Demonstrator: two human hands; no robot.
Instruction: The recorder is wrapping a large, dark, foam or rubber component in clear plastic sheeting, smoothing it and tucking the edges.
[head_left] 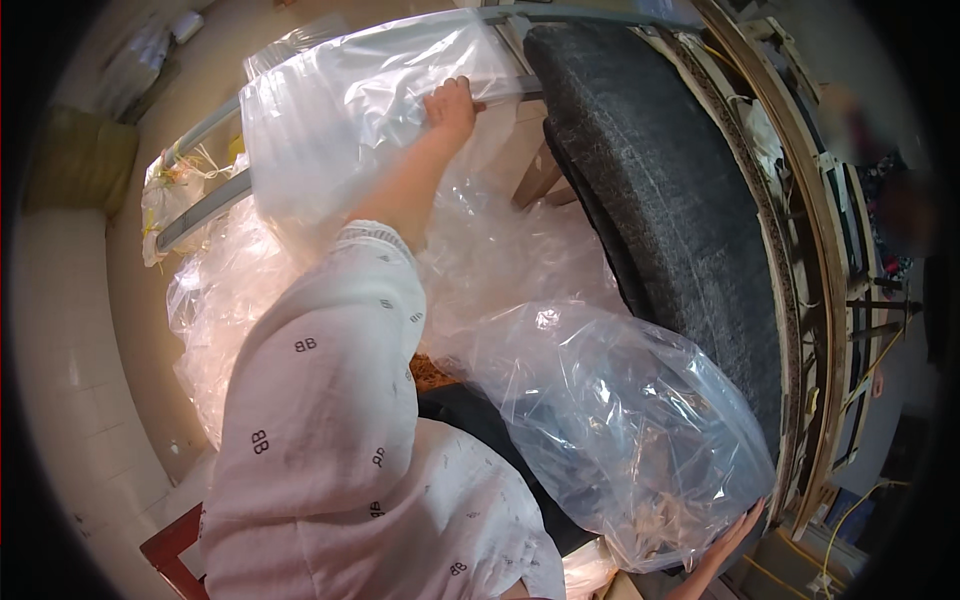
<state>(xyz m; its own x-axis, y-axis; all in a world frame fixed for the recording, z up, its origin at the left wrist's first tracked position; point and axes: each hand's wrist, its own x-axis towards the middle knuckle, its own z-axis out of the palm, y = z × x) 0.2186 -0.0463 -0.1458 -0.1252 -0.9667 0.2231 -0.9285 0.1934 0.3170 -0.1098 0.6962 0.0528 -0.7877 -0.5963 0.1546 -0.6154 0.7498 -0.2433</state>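
My left hand (453, 105) reaches far forward, fingers curled at the edge of a stack of clear plastic bags (330, 115) draped over a metal rail. Close to me at the lower right, a large, puffed-out clear plastic bag (610, 410) rests partly against a black padded surface. Low on its right side lies my right hand (735, 535), its visible fingers straight along the plastic; the thumb is hidden. More loose, crumpled clear plastic (510, 250) spreads beneath and beyond my left forearm.
The black padded surface (660, 170) curves along the right, beside a wooden frame (825, 250). Metal rails (205, 208) stick out at the left, with tied strings near their ends. A red-brown frame corner (175, 555) stands at the lower left. Blurred, another person shows at the far right.
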